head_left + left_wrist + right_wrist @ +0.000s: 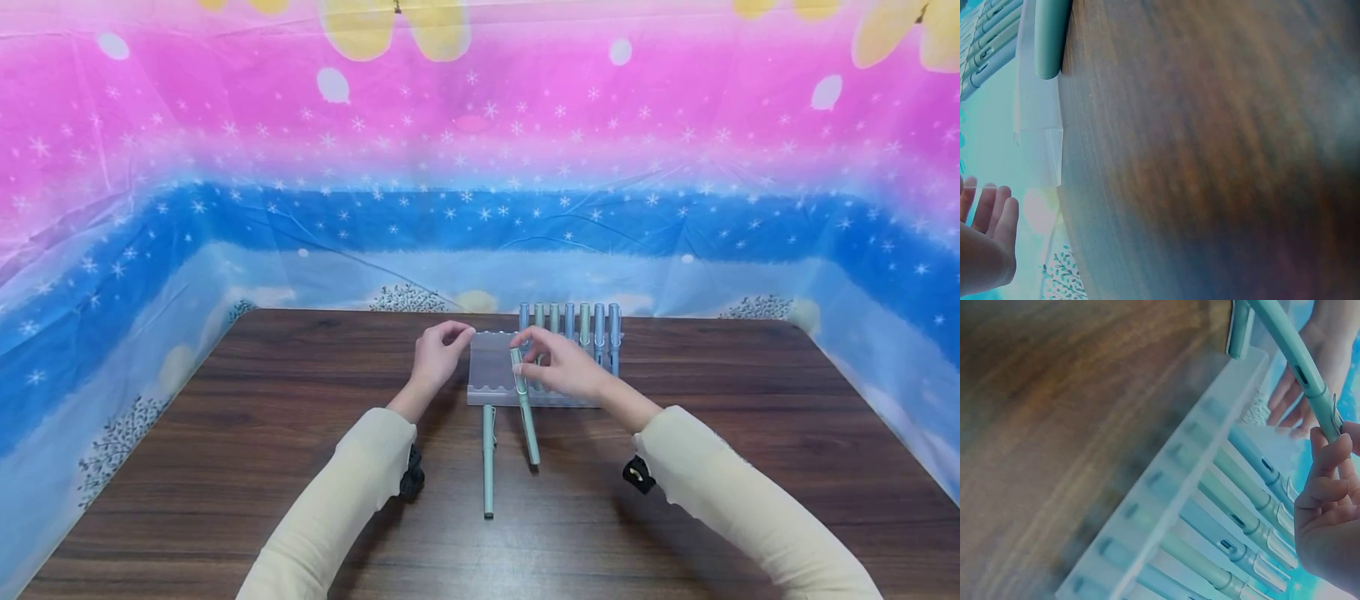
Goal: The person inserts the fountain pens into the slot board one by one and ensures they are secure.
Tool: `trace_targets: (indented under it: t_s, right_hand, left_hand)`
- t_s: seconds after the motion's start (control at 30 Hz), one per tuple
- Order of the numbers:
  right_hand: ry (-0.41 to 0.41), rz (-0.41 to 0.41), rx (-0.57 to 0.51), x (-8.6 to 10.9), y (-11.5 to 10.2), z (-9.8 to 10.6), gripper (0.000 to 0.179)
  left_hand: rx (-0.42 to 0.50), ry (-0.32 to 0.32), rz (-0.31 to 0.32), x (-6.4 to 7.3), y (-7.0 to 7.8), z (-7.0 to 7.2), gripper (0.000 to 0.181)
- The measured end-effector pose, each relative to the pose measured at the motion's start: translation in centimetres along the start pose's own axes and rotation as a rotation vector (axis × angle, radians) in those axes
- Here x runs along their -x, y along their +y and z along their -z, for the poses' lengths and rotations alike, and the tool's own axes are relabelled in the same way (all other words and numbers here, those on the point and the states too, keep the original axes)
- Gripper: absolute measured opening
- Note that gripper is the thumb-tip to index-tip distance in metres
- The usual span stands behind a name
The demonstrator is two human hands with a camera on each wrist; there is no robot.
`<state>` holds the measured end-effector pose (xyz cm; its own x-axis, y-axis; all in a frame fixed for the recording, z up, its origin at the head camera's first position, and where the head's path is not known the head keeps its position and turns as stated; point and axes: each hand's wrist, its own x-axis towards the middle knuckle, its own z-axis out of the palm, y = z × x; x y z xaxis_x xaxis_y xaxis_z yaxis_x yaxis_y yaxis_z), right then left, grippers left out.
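Note:
My left hand [437, 354] pinches the back left corner of a clear plastic pen rack [491, 362] with thumb and fingertips. In my right hand [562, 367] a pale green capped pen [528, 421] is pinched near its cap end, tilted, with its other end pointing toward me over the front of the rack. Another green pen [489, 467] lies on the table before the rack, its clip toward the rack. Side by side in the rack's right part rest several blue and green pens [1222, 537], partly hidden by my right hand in the head view.
The rack stands on a dark wood table [300, 467] near its far edge. Behind the table hangs a pink and blue cloth [480, 208] with snowflakes. A black strap [412, 473] shows under the left sleeve, another device [638, 474] under the right.

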<state>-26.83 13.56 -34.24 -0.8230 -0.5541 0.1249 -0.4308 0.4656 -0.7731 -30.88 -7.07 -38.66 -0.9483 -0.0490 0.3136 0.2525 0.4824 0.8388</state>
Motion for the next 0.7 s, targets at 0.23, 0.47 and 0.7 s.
trace_targets:
  t_s: [0.23, 0.47, 0.7]
  right_hand:
    - [0.074, 0.0, 0.021, -0.6, -0.3, 0.6, 0.028]
    - [0.18, -0.009, 0.065, -1.2, -0.5, 0.9, 0.03]
    - [0.254, -0.002, 0.02, -1.5, -0.6, 1.2, 0.029]
  left_hand:
    - [-0.003, 0.003, 0.003, 0.0, 0.1, 0.0, 0.019]
    - [0.002, -0.008, 0.019, 0.1, 0.0, 0.0, 0.02]
    - [0.008, -0.007, 0.008, 0.0, 0.0, 0.1, 0.019]
